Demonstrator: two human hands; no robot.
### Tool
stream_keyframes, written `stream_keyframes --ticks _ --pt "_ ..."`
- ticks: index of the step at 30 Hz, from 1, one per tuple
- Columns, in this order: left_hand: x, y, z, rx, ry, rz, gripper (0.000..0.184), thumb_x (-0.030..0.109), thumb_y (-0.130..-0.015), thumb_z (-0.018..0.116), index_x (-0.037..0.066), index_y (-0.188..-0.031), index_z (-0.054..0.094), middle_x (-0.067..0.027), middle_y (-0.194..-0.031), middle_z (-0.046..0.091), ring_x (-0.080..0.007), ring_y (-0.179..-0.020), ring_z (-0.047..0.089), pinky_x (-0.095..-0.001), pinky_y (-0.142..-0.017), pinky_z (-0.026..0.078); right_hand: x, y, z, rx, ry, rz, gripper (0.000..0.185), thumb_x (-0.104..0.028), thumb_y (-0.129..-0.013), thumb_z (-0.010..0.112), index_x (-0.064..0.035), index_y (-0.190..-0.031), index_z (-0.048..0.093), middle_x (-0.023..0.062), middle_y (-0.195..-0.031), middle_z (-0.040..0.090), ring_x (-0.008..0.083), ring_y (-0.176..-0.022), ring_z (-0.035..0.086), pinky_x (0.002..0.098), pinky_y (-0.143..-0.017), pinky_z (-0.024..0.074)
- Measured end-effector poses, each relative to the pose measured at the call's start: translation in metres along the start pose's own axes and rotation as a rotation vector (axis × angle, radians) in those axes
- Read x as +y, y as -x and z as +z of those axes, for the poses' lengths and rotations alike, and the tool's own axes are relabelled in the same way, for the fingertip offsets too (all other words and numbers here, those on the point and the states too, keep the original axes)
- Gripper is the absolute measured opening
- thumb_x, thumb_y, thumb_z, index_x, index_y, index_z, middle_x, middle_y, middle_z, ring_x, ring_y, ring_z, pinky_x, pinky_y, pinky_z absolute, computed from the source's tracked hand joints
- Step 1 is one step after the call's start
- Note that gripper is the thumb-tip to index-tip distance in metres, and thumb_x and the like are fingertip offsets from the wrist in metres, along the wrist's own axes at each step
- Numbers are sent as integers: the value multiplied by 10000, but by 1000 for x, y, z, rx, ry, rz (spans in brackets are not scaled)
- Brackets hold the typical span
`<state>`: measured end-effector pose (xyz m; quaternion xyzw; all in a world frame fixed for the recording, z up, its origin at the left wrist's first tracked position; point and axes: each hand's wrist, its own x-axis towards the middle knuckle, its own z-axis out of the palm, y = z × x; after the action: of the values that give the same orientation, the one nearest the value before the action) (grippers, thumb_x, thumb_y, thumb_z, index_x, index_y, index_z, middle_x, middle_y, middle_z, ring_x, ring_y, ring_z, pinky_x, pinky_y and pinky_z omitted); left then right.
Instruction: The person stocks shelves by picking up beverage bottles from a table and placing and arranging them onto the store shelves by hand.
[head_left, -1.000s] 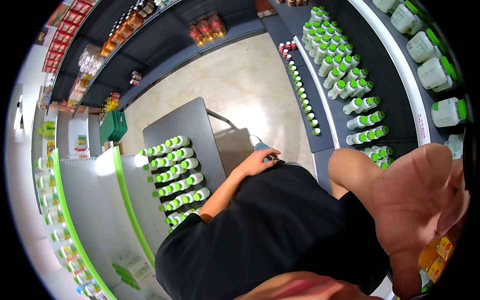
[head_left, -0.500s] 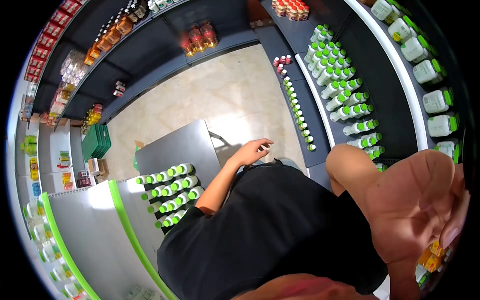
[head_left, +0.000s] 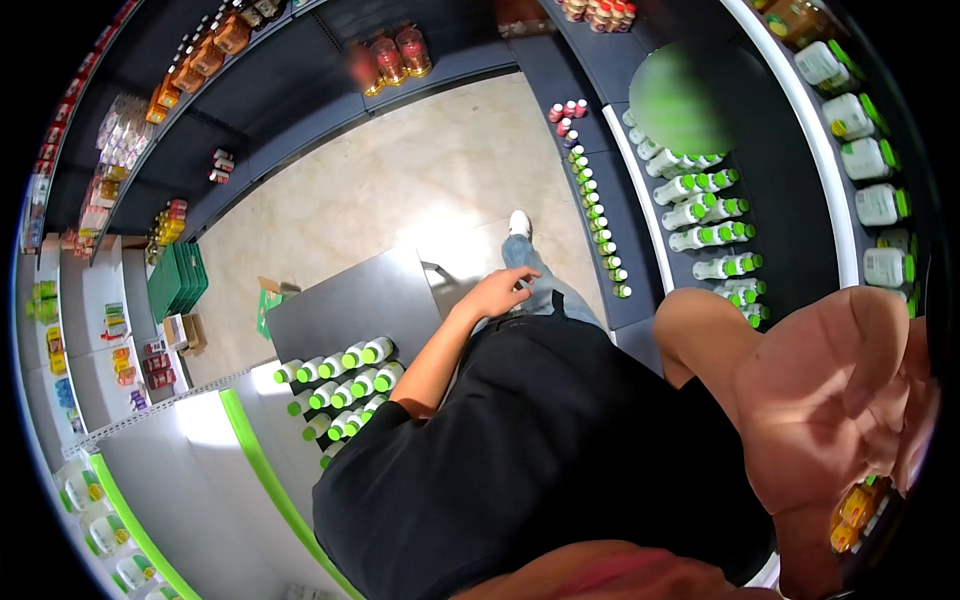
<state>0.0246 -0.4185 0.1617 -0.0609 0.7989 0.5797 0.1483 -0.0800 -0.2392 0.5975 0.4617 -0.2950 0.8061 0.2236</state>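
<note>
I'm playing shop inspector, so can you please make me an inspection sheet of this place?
Surface: grey table, light shining on part of it.
Job's things: white bottles with green caps in rows near the table; none seen in a hand.
Clutter: green crates stacked on the floor, cardboard box beside them.
Grips: left grip low by the waist, fingers loosely bent, nothing seen in it; right grip raised close to the camera, palm showing, some fingers cut off by the edge.
Cables: nothing seen.
Surroundings: pale floor, stocked shelves around it; a round green blur hides some bottles.
</note>
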Motion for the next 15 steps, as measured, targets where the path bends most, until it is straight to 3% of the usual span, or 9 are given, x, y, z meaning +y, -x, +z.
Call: stream_keyframes --ticks 5,7,9,11,12,14,15 --pt "-18 -13 -38 16 31 -53 420 127 -891 578 92 -1310 576 -146 -1163 669 -260 -1017 657 -373 -902 515 53 4 -22 28 -143 -26 583 -652 -576 843 -323 -1037 703 -194 -1023 620 -49 -1080 489 137 -693 362" --pt "-43 -22 -57 77 8 -53 435 127 -885 577 114 -1320 574 -143 -1166 667 -261 -1041 648 -373 -912 511 85 7 -22 -1 -201 -24 506 -560 -599 823 -290 -1008 698 -146 -1025 627 7 -1056 502 165 -708 383" --pt "-66 -30 -85 118 -15 -215 431 161 -887 580 138 -1317 580 -141 -1162 684 -268 -1007 673 -378 -909 519 125 19 -14 -62 -201 25 368 -360 -635 792 -222 -957 679 -52 -1010 636 98 -977 537 221 -711 422" --pt "-103 -38 -111 183 -139 -348 430 228 -851 604 153 -1275 617 -160 -1132 702 -329 -1025 672 -396 -914 517 177 30 -3 -112 -189 51 256 -160 -671 762 -153 -906 659 43 -995 646 189 -898 571 278 -714 461" --pt "-135 -43 -121 229 -173 -338 434 255 -850 597 161 -1273 621 -158 -1122 705 -329 -1028 673 -403 -909 522 207 33 -1 -143 -185 58 223 -60 -689 746 -119 -881 650 90 -988 650 234 -859 588 306 -716 480" --pt "-198 -48 -140 294 -68 -379 428 263 -842 605 147 -1253 636 -189 -1061 707 -317 -980 678 -396 -881 524 266 40 -8 -368 -51 209 178 24 -760 692 -75 -903 658 109 -949 674 243 -813 625 310 -735 500" --pt "-204 -44 -151 308 -98 -401 387 226 -867 594 84 -1224 641 -134 -911 713 -210 -847 673 -342 -796 532 296 62 -26 -586 177 354 209 -41 -801 709 -52 -1004 657 79 -929 688 192 -845 639 299 -751 501"
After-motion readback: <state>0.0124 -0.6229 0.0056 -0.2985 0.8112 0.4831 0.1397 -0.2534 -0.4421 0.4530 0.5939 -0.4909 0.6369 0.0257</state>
